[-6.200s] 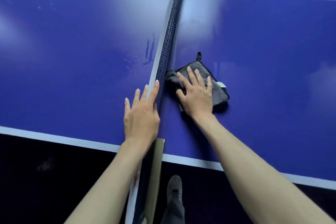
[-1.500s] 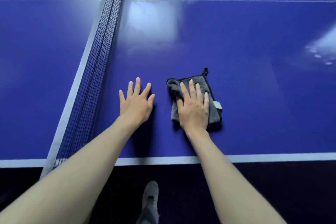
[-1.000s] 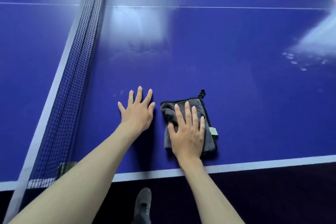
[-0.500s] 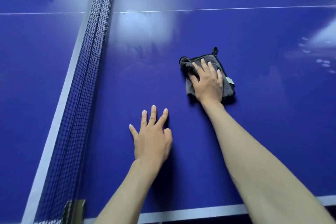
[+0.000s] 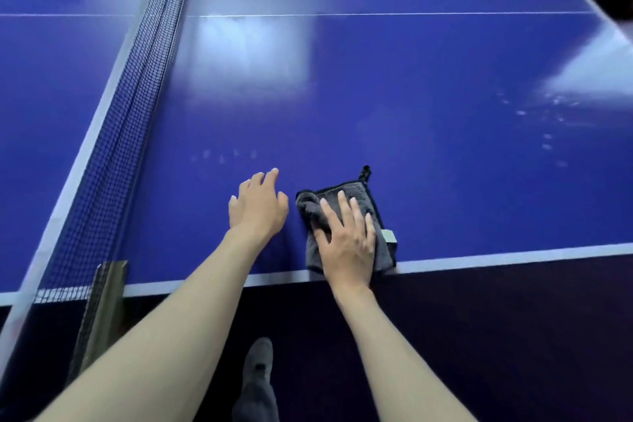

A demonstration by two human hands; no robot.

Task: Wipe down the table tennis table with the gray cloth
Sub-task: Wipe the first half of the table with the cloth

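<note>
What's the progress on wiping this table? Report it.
Done: cannot tell; the blue near the net shows no obvious marks except faint prints. In hand: the right hand presses the gray cloth at the table near edge; left hand beside it. Left: smudges at far right.

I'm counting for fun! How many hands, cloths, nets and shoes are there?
Bare hands: 2, left hand and right hand
Folded gray fabric cloth: 1
Black mesh net: 1
Dark gray shoe: 1
Total: 5
</note>
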